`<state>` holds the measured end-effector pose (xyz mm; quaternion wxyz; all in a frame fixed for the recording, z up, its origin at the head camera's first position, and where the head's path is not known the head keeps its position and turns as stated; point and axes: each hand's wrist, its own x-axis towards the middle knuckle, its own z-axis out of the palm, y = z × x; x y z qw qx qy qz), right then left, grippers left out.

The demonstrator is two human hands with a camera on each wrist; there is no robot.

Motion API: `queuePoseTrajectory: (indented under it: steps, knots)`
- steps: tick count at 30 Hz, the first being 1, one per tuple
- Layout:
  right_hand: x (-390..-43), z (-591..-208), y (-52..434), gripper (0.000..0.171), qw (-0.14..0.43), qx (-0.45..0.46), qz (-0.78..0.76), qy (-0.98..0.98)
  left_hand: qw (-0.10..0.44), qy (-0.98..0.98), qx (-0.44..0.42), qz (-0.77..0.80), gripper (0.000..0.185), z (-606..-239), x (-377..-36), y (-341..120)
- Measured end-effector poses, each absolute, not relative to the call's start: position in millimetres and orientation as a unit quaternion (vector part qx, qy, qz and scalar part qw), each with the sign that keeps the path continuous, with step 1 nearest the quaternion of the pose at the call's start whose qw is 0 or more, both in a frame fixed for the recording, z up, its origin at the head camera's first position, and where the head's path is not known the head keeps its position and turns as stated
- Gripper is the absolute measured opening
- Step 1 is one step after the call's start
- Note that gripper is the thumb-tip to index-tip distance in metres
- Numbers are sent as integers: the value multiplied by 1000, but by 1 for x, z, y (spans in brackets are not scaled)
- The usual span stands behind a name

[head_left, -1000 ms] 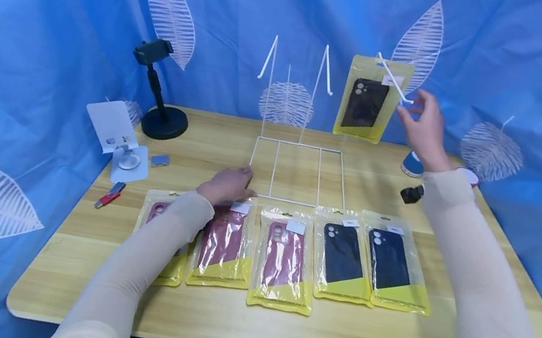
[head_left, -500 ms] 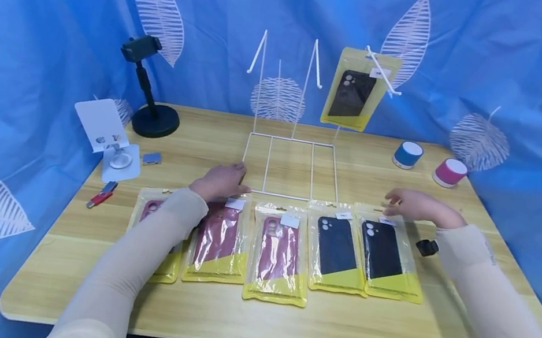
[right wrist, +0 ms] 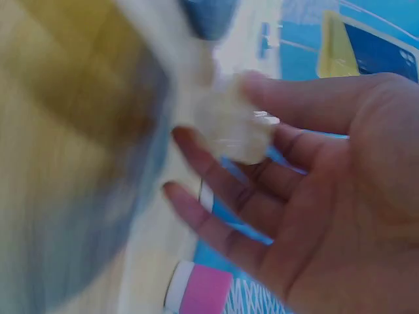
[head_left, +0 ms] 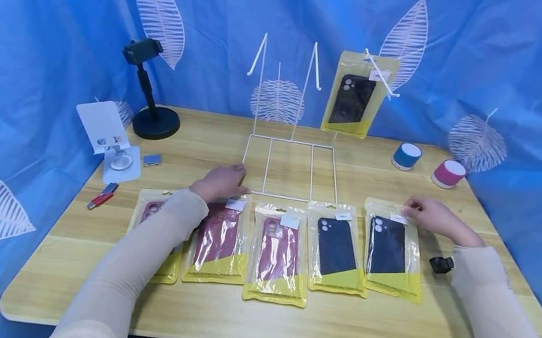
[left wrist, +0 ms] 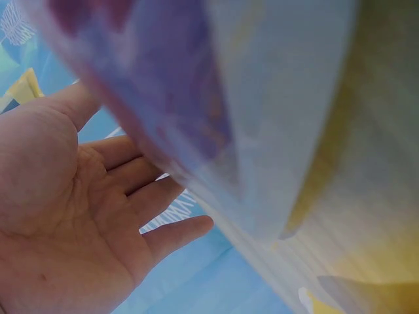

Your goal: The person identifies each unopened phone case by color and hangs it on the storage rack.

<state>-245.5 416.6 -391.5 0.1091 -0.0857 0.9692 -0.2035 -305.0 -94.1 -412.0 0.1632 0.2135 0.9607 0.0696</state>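
My right hand pinches the top right corner of a bagged black phone case at the right end of the row. Thumb and fingers meet on the clear plastic in the right wrist view. Yellow edging beside it suggests another bag underneath. Over the top of a bagged dark-pink phone case, my left hand rests with fingers loosely extended; the left wrist view shows an open palm. Another bagged black case hangs from the right hook of a white wire rack.
More bagged cases lie in the row: pink, black, and one partly under my left sleeve. Blue and pink cylinders stand back right. A black stand, white holder and USB stick are left.
My right hand left the hanging bag, came down to the row's right end and took hold of the black case's bag, shifting and slightly raising it. The left hand stayed put.
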Motion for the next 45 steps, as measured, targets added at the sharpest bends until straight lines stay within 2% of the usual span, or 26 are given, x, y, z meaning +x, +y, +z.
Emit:
queuePoseTrajectory:
  steps: [4, 10, 14, 19, 23, 29, 36, 45]
  knots:
    - [-238, -375, 411, 26, -2, -83, -250, 965, 164, 961, 212, 70, 79, -412, -305, -95]
    - [-225, -340, 387, 19, -160, -93, -335, 924, 162, 961, 215, 67, 79, -412, -305, -96]
    - [-218, -315, 368, 15, -239, -133, -341, 899, 158, 960, 222, 61, 78, -413, -305, -95]
    - [-227, -286, 345, 15, -316, -173, -362, 860, 154, 960, 226, 60, 78, -416, -306, -96]
    - [-238, -264, 324, 22, -346, -159, -390, 838, 149, 961, 227, 57, 78, -415, -304, -95]
    - [-255, -245, 302, 28, -360, -138, -407, 828, 148, 961, 226, 60, 76, -413, -303, -95]
    - [-274, -243, 298, 16, -347, -119, -411, 835, 142, 961, 231, 55, 73, -411, -302, -94]
    - [-302, -249, 294, 27, -351, -119, -370, 852, 147, 962, 223, 63, 76, -415, -304, -95]
